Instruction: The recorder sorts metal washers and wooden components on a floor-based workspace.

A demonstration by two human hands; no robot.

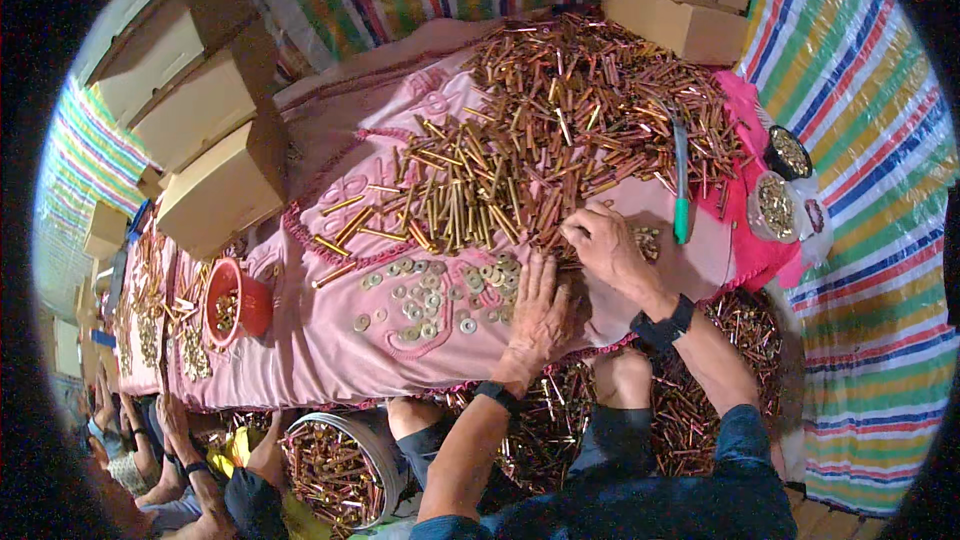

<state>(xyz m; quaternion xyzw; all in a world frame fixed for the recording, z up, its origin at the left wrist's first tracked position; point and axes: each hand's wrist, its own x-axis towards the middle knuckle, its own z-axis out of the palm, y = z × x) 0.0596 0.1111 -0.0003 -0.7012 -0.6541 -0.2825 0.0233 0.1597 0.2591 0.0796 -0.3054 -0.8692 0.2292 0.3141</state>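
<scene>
My left hand [542, 312] lies with its fingers stretched forward on the pink cloth, between the washers and the near edge of the pile of rods. To its right, my right hand [605, 248] is closed in a pinch; whatever sits between its fingertips is too small to make out. Round metal washers [430, 302] are scattered left of my left hand. Beyond both hands spreads a large heap of gold and copper-coloured metal rods [570, 100], like long bolts or sleeves. Small metal pieces [646, 242] lie partly hidden behind my right hand.
A green-capped pen [681, 210] lies right of the heap. Two small containers of metal parts, one black [790, 152] and one clear [776, 208], stand far right. Left are a red bucket [240, 302] and stacked cartons [225, 185]. Below the table, a white bucket [385, 460] holds rods; other people sit left.
</scene>
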